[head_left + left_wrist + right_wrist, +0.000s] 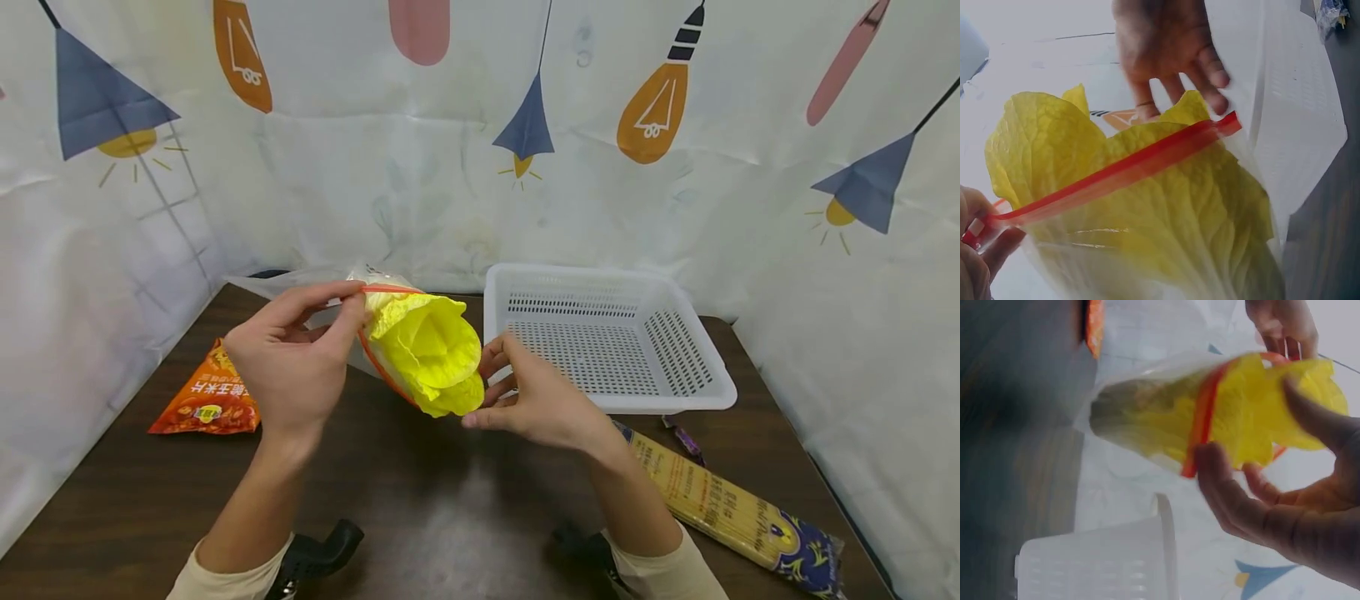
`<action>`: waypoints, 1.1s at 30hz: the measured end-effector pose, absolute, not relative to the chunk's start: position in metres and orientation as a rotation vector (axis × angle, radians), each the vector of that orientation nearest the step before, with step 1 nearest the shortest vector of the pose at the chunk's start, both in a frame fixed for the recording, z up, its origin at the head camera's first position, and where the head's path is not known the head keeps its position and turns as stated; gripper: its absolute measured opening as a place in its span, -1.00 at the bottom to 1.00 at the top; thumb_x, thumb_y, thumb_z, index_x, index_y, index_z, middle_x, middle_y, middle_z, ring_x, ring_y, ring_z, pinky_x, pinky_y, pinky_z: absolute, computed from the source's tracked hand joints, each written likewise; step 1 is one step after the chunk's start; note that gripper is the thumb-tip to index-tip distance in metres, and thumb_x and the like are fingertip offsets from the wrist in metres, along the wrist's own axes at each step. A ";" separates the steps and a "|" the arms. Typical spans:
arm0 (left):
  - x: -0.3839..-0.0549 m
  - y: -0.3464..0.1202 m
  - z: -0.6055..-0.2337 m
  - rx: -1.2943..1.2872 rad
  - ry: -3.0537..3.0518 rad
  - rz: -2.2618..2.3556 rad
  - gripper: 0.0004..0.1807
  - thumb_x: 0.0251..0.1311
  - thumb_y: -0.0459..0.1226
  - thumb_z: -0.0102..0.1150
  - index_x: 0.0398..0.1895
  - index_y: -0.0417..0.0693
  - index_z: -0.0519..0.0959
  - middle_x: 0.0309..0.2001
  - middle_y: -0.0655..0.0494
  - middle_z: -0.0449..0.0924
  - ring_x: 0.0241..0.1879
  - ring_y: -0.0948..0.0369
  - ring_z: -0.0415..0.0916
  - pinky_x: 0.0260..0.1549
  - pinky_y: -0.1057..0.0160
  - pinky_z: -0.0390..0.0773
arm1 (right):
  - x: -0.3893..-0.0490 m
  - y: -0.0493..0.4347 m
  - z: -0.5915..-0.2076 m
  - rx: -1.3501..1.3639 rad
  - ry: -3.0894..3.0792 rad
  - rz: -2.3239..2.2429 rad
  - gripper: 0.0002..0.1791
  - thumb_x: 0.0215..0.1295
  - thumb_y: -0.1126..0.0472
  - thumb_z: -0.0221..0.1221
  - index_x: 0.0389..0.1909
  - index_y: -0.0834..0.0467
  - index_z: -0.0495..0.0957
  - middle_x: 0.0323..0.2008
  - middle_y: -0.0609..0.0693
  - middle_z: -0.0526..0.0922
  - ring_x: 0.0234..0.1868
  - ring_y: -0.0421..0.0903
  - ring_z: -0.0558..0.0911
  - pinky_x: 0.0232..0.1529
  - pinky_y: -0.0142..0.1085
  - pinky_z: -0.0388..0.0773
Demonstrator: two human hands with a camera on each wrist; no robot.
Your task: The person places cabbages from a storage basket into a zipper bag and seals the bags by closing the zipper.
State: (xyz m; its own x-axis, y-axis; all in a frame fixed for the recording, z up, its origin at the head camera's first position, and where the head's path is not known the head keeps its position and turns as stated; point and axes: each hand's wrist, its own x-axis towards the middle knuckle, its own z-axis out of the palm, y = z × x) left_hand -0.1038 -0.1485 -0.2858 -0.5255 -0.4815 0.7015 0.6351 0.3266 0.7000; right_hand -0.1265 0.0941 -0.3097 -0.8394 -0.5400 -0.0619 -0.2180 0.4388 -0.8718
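A yellow cabbage point(427, 346) with crinkled leaves sits in a clear zip bag point(1085, 262), its leaf tips sticking out past the red zip strip point(1122, 172). My left hand point(300, 350) pinches one end of that strip between thumb and fingers, holding the bag up over the table. On the other side, my right hand point(540, 400) has its fingers loosely bent and spread beside the leaves. In the right wrist view, the fingertips point(1210, 456) of that hand come right up to the strip, while its thumb overlaps the leaves.
Behind the right hand stands a white perforated basket point(720, 392). A yellow and blue pasta packet point(735, 508) lies at the front right, with a small purple wrapper point(686, 442) near it. To the left is an orange snack bag point(210, 396). A printed curtain point(337, 183) surrounds the dark table point(420, 517).
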 end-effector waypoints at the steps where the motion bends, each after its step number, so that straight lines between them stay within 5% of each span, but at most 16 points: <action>1: -0.103 -0.148 -0.284 -0.132 -1.575 -1.424 -0.93 0.08 -0.50 0.44 -0.35 -0.32 0.81 -0.39 0.12 0.80 -0.35 0.27 0.76 -0.45 0.51 0.64 | -0.125 0.093 -0.311 -0.649 2.368 -1.344 -0.29 0.12 0.25 0.54 0.18 0.08 0.31 0.10 0.11 0.56 -0.09 -0.04 0.76 0.00 -0.14 0.75; 6: -0.100 -0.149 -0.277 -0.135 -1.446 -1.517 -0.94 0.05 -0.54 0.41 -0.40 -0.45 0.77 -0.46 0.03 0.77 -0.46 0.20 0.71 -0.59 0.47 0.56 | -0.126 0.084 -0.320 -0.618 2.433 -1.369 -0.35 0.22 0.38 0.42 0.22 0.06 0.30 0.18 0.13 0.60 -0.10 -0.05 0.78 -0.02 -0.15 0.76; 13: -0.100 -0.156 -0.275 -0.156 -1.380 -1.577 -0.88 0.04 -0.53 0.44 -0.39 -0.53 0.74 -0.44 -0.02 0.78 -0.45 0.17 0.70 -0.42 0.42 0.69 | -0.129 0.080 -0.322 -0.562 2.549 -1.526 -0.54 0.21 0.44 0.40 0.08 0.09 0.52 0.00 0.06 0.71 -0.15 -0.06 0.74 -0.02 -0.18 0.76; 26: -0.103 -0.170 -0.279 -0.081 -1.617 -1.395 -0.93 0.11 -0.45 0.46 -0.33 -0.24 0.83 -0.39 0.19 0.80 -0.49 0.29 0.71 -0.33 0.42 0.71 | -0.132 0.083 -0.321 -0.597 2.570 -1.842 -0.84 0.24 0.41 0.41 -0.24 0.17 0.65 -0.25 0.05 0.78 -0.24 0.00 0.79 -0.09 -0.26 0.77; 33: -0.104 -0.180 -0.280 -0.068 -1.730 -1.552 -0.86 0.15 -0.41 0.47 -0.22 -0.28 0.81 -0.35 0.17 0.79 -0.49 0.23 0.73 -0.28 0.42 0.72 | -0.134 0.084 -0.318 -0.498 2.515 -2.053 -0.89 0.32 0.40 0.35 -0.19 0.19 0.69 -0.25 0.11 0.77 -0.31 0.00 0.78 -0.14 -0.25 0.78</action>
